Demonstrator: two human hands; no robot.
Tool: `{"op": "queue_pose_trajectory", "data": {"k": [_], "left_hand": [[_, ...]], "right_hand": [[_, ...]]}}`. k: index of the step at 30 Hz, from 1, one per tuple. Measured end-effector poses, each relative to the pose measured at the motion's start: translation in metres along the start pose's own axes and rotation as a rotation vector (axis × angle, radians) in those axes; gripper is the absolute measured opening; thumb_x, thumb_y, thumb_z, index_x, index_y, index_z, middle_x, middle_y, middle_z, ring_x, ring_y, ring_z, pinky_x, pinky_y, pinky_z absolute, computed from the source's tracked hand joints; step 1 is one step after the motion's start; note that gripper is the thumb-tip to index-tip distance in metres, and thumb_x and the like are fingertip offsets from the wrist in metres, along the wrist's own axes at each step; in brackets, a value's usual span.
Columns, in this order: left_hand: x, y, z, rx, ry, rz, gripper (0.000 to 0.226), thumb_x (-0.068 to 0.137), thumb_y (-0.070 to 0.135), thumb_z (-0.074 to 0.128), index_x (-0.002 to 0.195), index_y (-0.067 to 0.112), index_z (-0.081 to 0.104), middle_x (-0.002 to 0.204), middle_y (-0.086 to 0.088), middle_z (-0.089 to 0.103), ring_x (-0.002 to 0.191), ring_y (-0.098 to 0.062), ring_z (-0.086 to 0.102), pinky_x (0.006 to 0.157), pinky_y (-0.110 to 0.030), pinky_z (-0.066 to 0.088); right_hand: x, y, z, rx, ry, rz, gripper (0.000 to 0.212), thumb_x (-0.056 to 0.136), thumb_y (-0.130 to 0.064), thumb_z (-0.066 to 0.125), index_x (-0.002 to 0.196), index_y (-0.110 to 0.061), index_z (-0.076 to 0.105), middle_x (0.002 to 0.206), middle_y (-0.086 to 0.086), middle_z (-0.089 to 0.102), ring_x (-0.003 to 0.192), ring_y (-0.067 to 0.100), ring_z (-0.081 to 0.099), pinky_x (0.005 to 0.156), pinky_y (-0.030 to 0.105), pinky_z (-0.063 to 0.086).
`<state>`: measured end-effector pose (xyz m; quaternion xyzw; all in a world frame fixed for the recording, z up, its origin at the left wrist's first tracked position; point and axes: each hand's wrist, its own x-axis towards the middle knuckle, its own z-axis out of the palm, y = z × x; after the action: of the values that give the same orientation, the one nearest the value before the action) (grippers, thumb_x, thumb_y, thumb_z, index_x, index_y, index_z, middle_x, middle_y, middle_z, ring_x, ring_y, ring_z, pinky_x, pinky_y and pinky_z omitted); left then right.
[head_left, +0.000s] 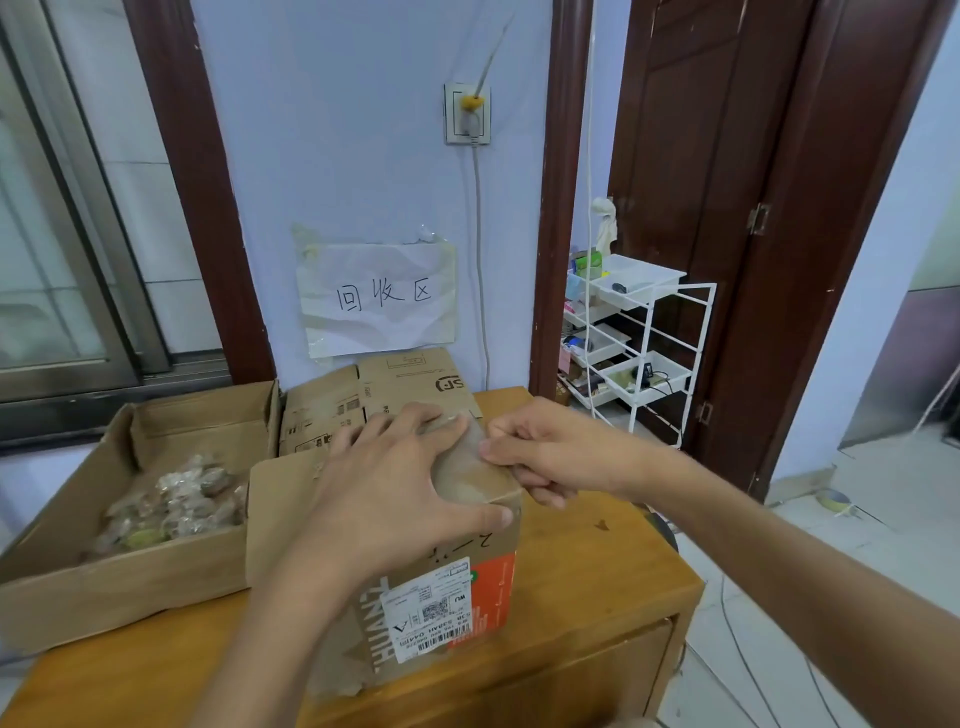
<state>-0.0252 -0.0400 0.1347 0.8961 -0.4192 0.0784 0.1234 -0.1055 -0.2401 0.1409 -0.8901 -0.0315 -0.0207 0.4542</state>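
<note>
both on box (457, 597): left hand (395, 483) presses flat, right hand (540, 452) pinches tape (463, 475).

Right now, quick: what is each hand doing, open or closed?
Left hand: open, pressing flat on the brown cardboard box.
Right hand: closed, pinching the clear tape strip on the box's top edge.

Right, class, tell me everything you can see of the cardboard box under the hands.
The cardboard box is brown and worn, standing on the wooden table. Its near side bears a white shipping label, an orange panel and handwriting. A flap sticks out leftward. Clear tape shines across the top. The left hand presses flat on top; the right hand pinches the tape at the right edge.
</note>
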Motion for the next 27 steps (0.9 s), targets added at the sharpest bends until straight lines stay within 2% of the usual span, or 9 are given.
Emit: {"op": "queue_pose_trajectory", "data": {"k": [2, 5, 8, 12, 15, 19, 22, 24, 27], "left_hand": [[-0.001, 0.0, 0.001, -0.006, 0.006, -0.001, 0.109, 0.061, 0.101, 0.044, 0.157, 0.052, 0.026, 0.159, 0.028, 0.024, 0.144, -0.006, 0.026, 0.117, -0.037, 0.018], [0.001, -0.001, 0.001, -0.015, 0.005, 0.005, 0.114, 0.055, 0.103, 0.039, 0.157, 0.053, 0.026, 0.16, 0.028, 0.023, 0.144, -0.006, 0.026, 0.118, -0.037, 0.017], [0.0, -0.003, 0.002, -0.03, 0.006, 0.003, 0.116, 0.051, 0.104, 0.034, 0.156, 0.055, 0.025, 0.162, 0.028, 0.022, 0.146, -0.006, 0.024, 0.119, -0.036, 0.014], [-0.004, -0.002, 0.001, -0.048, 0.02, 0.0, 0.114, 0.052, 0.103, 0.038, 0.155, 0.054, 0.028, 0.162, 0.027, 0.024, 0.146, -0.007, 0.026, 0.12, -0.036, 0.015], [-0.009, 0.002, -0.001, -0.022, 0.038, -0.002, 0.112, 0.054, 0.101, 0.037, 0.155, 0.052, 0.028, 0.161, 0.025, 0.024, 0.146, -0.007, 0.025, 0.121, -0.036, 0.014], [-0.019, 0.01, -0.006, -0.051, 0.085, -0.003, 0.109, 0.053, 0.102, 0.032, 0.149, 0.049, 0.026, 0.152, 0.029, 0.028, 0.137, -0.001, 0.028, 0.116, -0.031, 0.017], [-0.03, 0.014, -0.009, -0.21, 0.149, -0.013, 0.099, 0.067, 0.1, 0.017, 0.152, 0.051, 0.017, 0.15, 0.033, 0.031, 0.125, 0.008, 0.025, 0.115, -0.029, 0.019], [-0.037, 0.017, -0.011, -0.245, 0.218, -0.015, 0.086, 0.08, 0.092, 0.016, 0.156, 0.052, 0.01, 0.154, 0.033, 0.03, 0.134, 0.007, 0.024, 0.115, -0.029, 0.018], [-0.039, 0.031, -0.015, -0.449, 0.36, -0.044, 0.072, 0.093, 0.073, 0.044, 0.155, 0.055, 0.012, 0.146, 0.041, 0.03, 0.138, 0.008, 0.027, 0.112, -0.026, 0.021]], "right_hand": [[-0.008, 0.018, 0.022, 0.302, 0.163, 0.004, 0.04, 0.11, -0.025, 0.054, 0.071, -0.019, 0.048, 0.055, 0.002, 0.038, 0.041, 0.015, 0.043, 0.04, 0.023, 0.03], [-0.016, 0.033, 0.063, 0.754, 0.409, -0.002, 0.041, 0.107, -0.029, 0.057, 0.066, -0.023, 0.052, 0.055, -0.002, 0.034, 0.041, 0.009, 0.031, 0.037, 0.022, 0.021], [-0.016, 0.03, 0.074, 0.835, 0.512, 0.024, 0.042, 0.106, -0.031, 0.057, 0.066, -0.023, 0.051, 0.055, -0.001, 0.035, 0.042, 0.011, 0.027, 0.04, 0.027, 0.019], [-0.017, 0.012, 0.057, 0.527, 0.417, 0.101, 0.05, 0.107, -0.043, 0.053, 0.062, -0.022, 0.052, 0.052, 0.001, 0.038, 0.041, 0.019, 0.033, 0.044, 0.031, 0.025], [-0.013, -0.002, 0.046, 0.126, 0.342, 0.077, 0.056, 0.103, -0.062, 0.051, 0.08, -0.012, 0.065, 0.053, 0.0, 0.053, 0.042, 0.018, 0.049, 0.044, 0.027, 0.037], [-0.01, -0.003, 0.031, -0.127, 0.363, -0.007, 0.046, 0.104, -0.043, 0.061, 0.068, -0.017, 0.048, 0.054, 0.0, 0.055, 0.045, 0.014, 0.056, 0.047, 0.028, 0.04], [-0.017, -0.002, 0.024, -0.364, 0.353, -0.079, 0.041, 0.106, -0.039, 0.054, 0.069, -0.025, 0.046, 0.059, -0.005, 0.054, 0.052, 0.012, 0.05, 0.051, 0.037, 0.039], [-0.02, -0.008, 0.022, -0.544, 0.418, -0.086, 0.037, 0.105, -0.042, 0.049, 0.071, -0.029, 0.043, 0.064, -0.01, 0.054, 0.057, 0.014, 0.049, 0.054, 0.038, 0.037], [-0.021, -0.028, 0.016, -0.72, 0.674, -0.135, 0.032, 0.103, -0.044, 0.048, 0.077, -0.029, 0.039, 0.066, -0.008, 0.048, 0.062, 0.014, 0.051, 0.055, 0.038, 0.042]]}}
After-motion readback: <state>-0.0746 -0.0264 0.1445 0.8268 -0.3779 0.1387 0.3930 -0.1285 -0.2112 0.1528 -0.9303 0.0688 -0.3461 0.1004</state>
